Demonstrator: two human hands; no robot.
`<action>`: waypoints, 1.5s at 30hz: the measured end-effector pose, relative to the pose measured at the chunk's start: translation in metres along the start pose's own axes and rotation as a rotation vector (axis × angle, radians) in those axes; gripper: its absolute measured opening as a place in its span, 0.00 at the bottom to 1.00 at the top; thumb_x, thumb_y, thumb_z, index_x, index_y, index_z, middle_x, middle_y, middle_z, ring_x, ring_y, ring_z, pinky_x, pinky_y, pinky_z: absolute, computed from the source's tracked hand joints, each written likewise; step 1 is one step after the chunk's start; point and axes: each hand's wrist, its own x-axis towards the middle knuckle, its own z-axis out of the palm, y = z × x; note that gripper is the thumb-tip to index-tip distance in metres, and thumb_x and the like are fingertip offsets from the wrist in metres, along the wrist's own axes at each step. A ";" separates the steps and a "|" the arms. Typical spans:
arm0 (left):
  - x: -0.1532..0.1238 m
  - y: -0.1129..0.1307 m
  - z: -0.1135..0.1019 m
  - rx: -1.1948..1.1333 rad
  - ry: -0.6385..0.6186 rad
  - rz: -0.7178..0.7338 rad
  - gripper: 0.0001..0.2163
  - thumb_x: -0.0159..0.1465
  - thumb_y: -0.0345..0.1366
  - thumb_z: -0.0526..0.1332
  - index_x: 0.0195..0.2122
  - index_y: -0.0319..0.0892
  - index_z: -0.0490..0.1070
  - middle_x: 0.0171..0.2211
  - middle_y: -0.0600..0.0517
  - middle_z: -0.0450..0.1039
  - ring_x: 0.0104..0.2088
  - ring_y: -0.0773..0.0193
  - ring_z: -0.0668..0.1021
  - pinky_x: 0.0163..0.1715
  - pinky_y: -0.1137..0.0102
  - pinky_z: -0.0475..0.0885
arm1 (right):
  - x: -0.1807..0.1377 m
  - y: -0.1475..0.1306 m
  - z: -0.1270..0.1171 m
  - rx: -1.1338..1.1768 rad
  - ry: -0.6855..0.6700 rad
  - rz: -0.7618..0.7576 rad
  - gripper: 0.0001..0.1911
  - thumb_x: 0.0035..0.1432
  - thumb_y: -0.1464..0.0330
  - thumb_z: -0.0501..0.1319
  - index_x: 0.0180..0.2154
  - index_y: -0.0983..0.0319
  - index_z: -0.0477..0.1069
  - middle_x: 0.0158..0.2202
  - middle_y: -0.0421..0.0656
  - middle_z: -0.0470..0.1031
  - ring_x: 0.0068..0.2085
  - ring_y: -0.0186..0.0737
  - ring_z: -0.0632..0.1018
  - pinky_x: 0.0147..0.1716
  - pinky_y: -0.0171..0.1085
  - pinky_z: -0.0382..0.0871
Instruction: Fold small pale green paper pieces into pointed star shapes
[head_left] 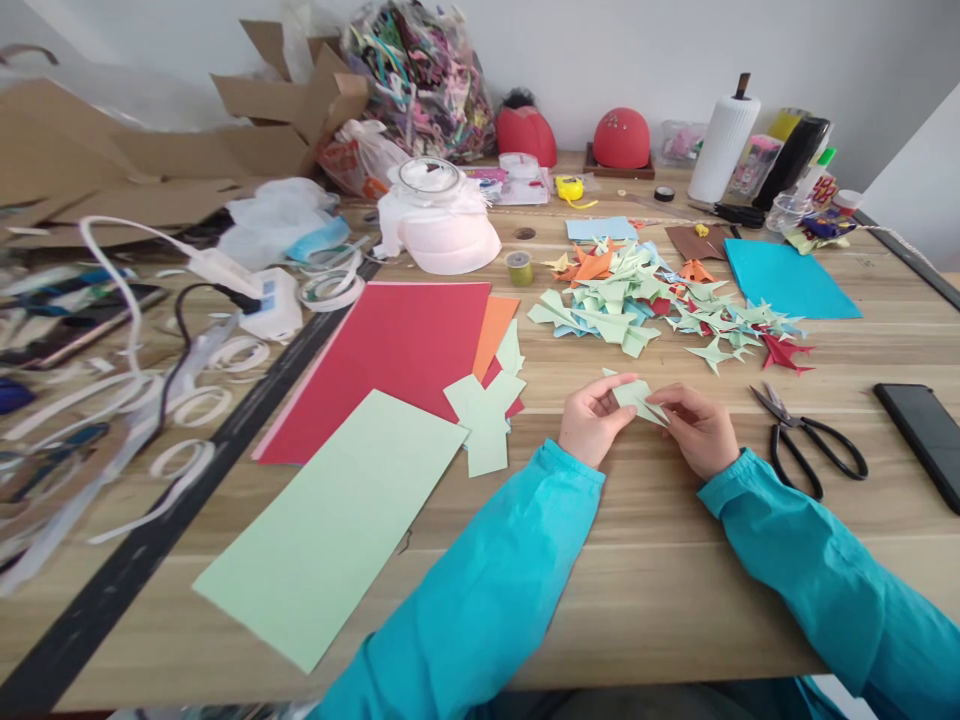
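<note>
Between my two hands is a small folded piece of pale green paper [634, 396], held just above the wooden table. My left hand [589, 418] pinches its left side with thumb and fingers. On the other side, the fingers of my right hand [697, 425] are closed on the paper's right edge. Just beyond lies a heap of folded paper shapes [622, 295], mostly pale green with some orange, blue and red. Black-handled scissors [806, 440] rest to the right of my right hand, blades apart. Cut green paper pieces [486, 420] lie left of my left hand.
A large green sheet [330, 530] and red sheets [397, 350] cover the left middle. A phone [926, 435] lies at the right edge. Cables and a white power adapter [274, 305] clutter the left. A blue sheet [791, 280] and a paper roll [724, 145] are farther back.
</note>
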 end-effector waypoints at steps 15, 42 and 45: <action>-0.006 0.010 0.004 0.256 -0.017 0.040 0.09 0.47 0.32 0.64 0.31 0.37 0.75 0.19 0.54 0.68 0.21 0.72 0.67 0.24 0.74 0.63 | 0.000 -0.009 0.000 0.101 0.068 0.043 0.07 0.47 0.66 0.64 0.28 0.62 0.70 0.26 0.41 0.72 0.28 0.35 0.72 0.27 0.35 0.67; -0.008 0.008 0.007 0.333 -0.019 0.051 0.08 0.47 0.36 0.65 0.27 0.38 0.76 0.21 0.51 0.71 0.20 0.71 0.66 0.21 0.73 0.60 | 0.000 -0.007 0.002 0.331 0.137 0.200 0.12 0.44 0.63 0.66 0.24 0.61 0.64 0.21 0.37 0.67 0.23 0.31 0.69 0.22 0.33 0.65; -0.008 0.006 0.007 0.344 -0.030 0.056 0.09 0.45 0.35 0.66 0.28 0.38 0.76 0.20 0.53 0.69 0.19 0.72 0.64 0.20 0.73 0.58 | 0.001 -0.007 0.002 0.335 0.144 0.212 0.13 0.43 0.62 0.66 0.24 0.61 0.63 0.20 0.37 0.66 0.21 0.30 0.68 0.20 0.32 0.63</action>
